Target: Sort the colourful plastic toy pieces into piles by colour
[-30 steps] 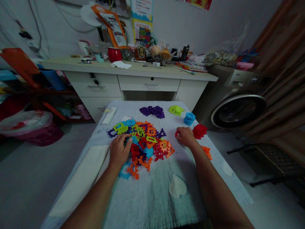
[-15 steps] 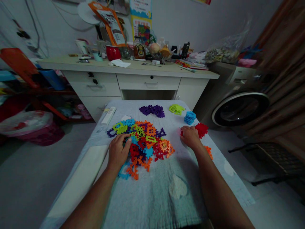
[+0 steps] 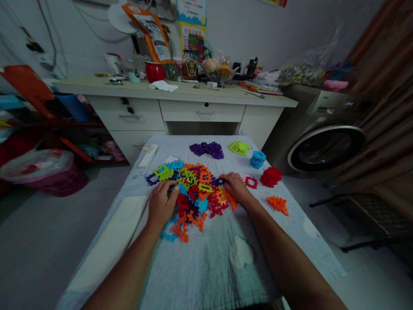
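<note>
A heap of flat plastic interlocking pieces point(image 3: 193, 191) in several colours lies in the middle of a small table covered by a pale blue cloth point(image 3: 209, 258). My left hand point(image 3: 160, 206) rests palm down on the heap's left edge, fingers curled loosely over the pieces. My right hand point(image 3: 236, 187) lies on the heap's right edge, fingers spread flat on the pieces. A single red piece point(image 3: 251, 182) lies just right of my right hand. Sorted groups sit apart: purple point(image 3: 206, 150), yellow-green point(image 3: 239, 148), blue point(image 3: 257, 159), red point(image 3: 271, 176) and orange point(image 3: 277, 203).
A white box point(image 3: 148, 156) lies at the table's far left. Beyond stands a cluttered white desk with drawers point(image 3: 200, 113). A washing machine point(image 3: 325, 146) is at the right, a curtain behind it. A red tub with a plastic bag point(image 3: 41, 172) sits on the floor at left.
My right hand left a red piece beside the red group and moved left onto the heap's right edge. The left hand stayed put.
</note>
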`<state>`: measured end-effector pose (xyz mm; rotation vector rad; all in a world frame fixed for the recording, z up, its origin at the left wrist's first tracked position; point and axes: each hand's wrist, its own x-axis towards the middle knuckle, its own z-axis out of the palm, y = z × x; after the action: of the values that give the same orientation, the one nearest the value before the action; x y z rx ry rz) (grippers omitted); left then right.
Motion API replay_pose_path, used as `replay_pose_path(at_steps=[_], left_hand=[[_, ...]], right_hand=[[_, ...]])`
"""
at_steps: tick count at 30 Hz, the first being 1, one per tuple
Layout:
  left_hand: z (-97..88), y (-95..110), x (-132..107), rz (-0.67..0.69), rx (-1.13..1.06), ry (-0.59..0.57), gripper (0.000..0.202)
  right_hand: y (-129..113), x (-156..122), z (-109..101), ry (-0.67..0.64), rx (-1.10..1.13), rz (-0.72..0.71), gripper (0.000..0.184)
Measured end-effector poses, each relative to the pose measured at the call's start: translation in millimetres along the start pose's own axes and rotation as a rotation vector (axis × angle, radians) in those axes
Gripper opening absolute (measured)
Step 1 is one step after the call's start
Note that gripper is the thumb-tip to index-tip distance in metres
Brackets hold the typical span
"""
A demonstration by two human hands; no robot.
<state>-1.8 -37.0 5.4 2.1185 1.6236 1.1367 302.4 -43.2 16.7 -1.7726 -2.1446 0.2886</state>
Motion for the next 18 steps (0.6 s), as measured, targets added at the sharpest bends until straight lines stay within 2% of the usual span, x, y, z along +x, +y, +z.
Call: replay_pose_path(at_steps=[4, 10, 14, 18], left_hand=[[0.9, -0.2, 0.6, -0.001, -0.011, 0.002, 0.035], [1.1, 0.8, 0.5, 0.000, -0.012, 0.014, 0.033], [1.6, 1.7, 0.7, 0.008, -0.012, 0.012, 0.032], [0.3, 4.3, 1.2, 0.010, -0.011, 0.015, 0.032]], right_hand=[[4.7, -1.4, 4.2, 0.071, 0.064, 0.000, 0.032], [10.7, 1.3, 8.7, 0.288, 0.252, 0.057, 0.016], [11.7, 24.3, 3.9, 0.388, 0.292, 0.058, 0.009], [5.8, 65.3, 0.2, 0.415, 0.298, 0.088, 0.010]])
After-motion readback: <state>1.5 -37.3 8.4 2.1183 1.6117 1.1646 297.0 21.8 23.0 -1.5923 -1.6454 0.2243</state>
